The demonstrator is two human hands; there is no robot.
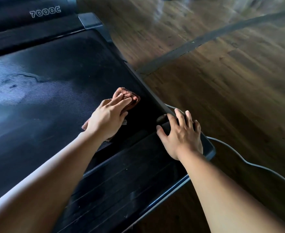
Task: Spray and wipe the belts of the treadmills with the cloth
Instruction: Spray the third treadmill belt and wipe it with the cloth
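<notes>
The black treadmill belt (51, 78) fills the left half of the head view, with wet streaks at its left. A folded brown cloth (130, 95) lies on the belt close to its right edge. My left hand (107, 119) presses flat on the cloth with straight fingers. My right hand (180, 135) rests with spread fingers on the treadmill's rear corner, by the black side rail (148, 88). No spray bottle is in view.
Wooden floor (222, 81) lies to the right of the treadmill, crossed by a dark strip (197, 42). A grey cable (249, 163) curls on the floor beside the rear corner. The motor cover marked 7000C (45, 11) is at the far end.
</notes>
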